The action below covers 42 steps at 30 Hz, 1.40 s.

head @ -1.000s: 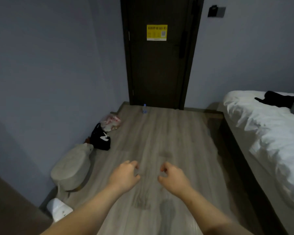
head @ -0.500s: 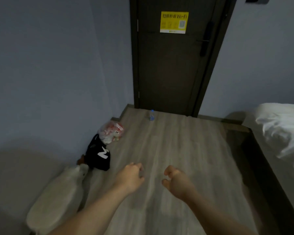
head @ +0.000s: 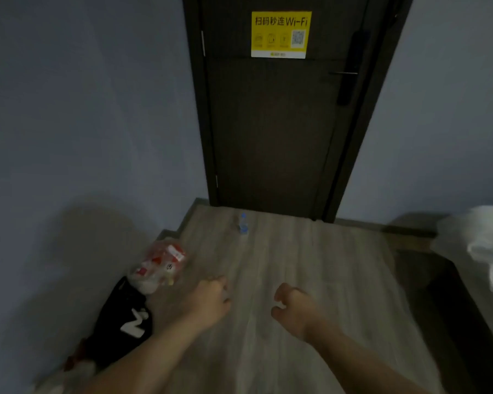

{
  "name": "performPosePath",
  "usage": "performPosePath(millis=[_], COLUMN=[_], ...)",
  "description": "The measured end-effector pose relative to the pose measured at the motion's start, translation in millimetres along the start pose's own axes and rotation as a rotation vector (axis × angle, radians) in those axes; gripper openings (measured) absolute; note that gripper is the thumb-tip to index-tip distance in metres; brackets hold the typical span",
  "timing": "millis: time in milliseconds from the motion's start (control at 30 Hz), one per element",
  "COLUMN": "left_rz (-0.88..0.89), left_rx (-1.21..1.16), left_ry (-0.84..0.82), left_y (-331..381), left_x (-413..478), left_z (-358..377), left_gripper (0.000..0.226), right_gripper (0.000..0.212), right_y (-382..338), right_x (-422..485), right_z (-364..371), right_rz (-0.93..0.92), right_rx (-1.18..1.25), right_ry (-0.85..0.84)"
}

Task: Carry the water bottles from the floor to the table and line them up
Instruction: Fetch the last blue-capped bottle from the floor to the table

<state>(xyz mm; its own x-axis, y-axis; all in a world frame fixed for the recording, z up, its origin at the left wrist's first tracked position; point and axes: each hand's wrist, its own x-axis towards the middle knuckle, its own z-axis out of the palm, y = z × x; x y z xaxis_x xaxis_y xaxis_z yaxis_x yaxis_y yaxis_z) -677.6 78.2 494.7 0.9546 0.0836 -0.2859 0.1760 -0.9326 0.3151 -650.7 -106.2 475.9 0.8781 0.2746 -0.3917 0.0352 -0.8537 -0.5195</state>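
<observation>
One small clear water bottle (head: 243, 223) with a blue cap and blue label stands upright on the wooden floor, just in front of the dark door. My left hand (head: 211, 300) and my right hand (head: 292, 307) are held out low in front of me, well short of the bottle. Both hands are empty, with the fingers loosely curled inward. No table is in view.
A dark door (head: 279, 115) with a yellow Wi-Fi sticker (head: 281, 34) closes off the far end. A clear plastic bag with red packets (head: 161, 264) and a black bag (head: 123, 322) lie by the left wall. The bed and white bedding (head: 484, 245) stand at right.
The door and bottle have grown larger and closer in view as I move forward. The bed has slid toward the right edge. My hands stay empty and curled.
</observation>
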Motion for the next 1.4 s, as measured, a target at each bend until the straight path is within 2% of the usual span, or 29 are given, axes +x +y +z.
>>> performPosePath(millis=[200, 533, 667, 867, 1000, 1133, 1233, 1400], left_rz=[-0.053, -0.090, -0.098, -0.102, -0.185, -0.235, -0.396, -0.584], left_rx=[-0.025, -0.124, -0.159, -0.088, -0.125, -0.124, -0.293, -0.364], left_ry=[-0.012, 0.017, -0.021, -0.064, -0.096, 0.122, -0.034, -0.011], left_y=[23, 4, -5, -14, -23, -36, -41, -47], left_x=[132, 331, 426, 535, 584, 623, 654, 695], left_z=[-40, -75, -94, -127, -136, -138, -126, -98], left_gripper=[0.029, 0.027, 0.029, 0.038, 0.031, 0.029, 0.035, 0.034], right_gripper=[0.035, 0.032, 0.031, 0.032, 0.031, 0.030, 0.030, 0.029], right_y=[1, -22, -38, -59, -66, -65, -63, -53], right_x=[133, 335, 423, 536, 598, 665, 714, 779], right_z=[-78, -139, -167, -199, -205, -208, -205, -194], right_rz=[-0.028, -0.019, 0.025, 0.024, -0.004, -0.014, -0.051, -0.129], right_rx=[-0.045, -0.137, -0.138, -0.157, -0.168, -0.195, -0.239, -0.317], right_ry=[-0.065, -0.126, -0.169, -0.256, -0.295, -0.397, -0.477, -0.648])
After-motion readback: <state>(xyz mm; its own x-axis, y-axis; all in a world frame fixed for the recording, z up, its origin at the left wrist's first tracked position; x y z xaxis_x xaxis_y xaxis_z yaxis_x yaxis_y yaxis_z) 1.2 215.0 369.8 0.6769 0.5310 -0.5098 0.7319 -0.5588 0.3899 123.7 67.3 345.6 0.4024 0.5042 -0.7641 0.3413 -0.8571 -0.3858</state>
